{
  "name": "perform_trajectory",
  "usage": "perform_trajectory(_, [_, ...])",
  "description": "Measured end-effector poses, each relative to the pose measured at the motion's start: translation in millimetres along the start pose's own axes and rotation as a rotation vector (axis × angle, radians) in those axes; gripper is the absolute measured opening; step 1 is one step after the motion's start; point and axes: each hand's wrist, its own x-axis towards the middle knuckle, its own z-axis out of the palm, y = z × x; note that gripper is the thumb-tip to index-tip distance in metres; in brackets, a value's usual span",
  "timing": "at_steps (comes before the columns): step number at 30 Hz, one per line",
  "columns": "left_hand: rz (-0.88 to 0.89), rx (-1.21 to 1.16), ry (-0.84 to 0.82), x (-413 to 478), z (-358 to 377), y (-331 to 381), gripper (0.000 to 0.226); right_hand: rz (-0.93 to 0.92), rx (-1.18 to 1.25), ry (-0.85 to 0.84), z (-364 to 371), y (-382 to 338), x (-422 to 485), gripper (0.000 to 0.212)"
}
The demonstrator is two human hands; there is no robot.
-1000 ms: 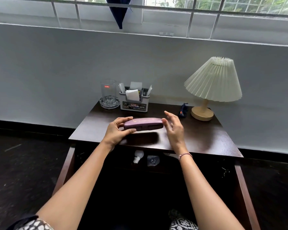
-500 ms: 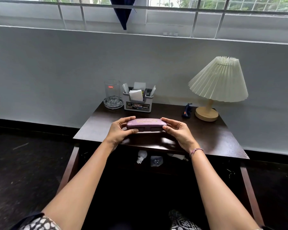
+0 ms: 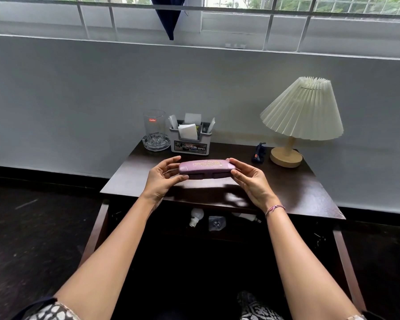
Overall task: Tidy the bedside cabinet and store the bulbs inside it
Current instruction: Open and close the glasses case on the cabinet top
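Note:
Above the dark wooden bedside cabinet I hold a purple spectacle case level, lid closed. My left hand grips its left end and my right hand grips its right end. Inside the open cabinet below the top lie a white bulb, a clear bulb and a third white bulb partly hidden under the top's edge.
At the back of the top stand a glass in a glass ashtray, a grey organiser with papers, a small dark blue object and a pleated lamp. The cabinet doors stand open on both sides.
My right hand has come in from beside the case and taken hold of its right end. The case has risen a little and both hands now hold it.

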Motion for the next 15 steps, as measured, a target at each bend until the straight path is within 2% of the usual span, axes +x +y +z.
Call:
perform_trajectory(5, [0.002,-0.019,0.002,-1.6,1.0,1.8,0.057,0.014,0.054,-0.029,-1.2,-1.0,-0.6,0.035])
perform_trajectory(15, [-0.003,0.002,-0.035,-1.9,-0.3,1.4,0.059,-0.025,0.072,0.059,2.8,-2.2,-0.5,0.036])
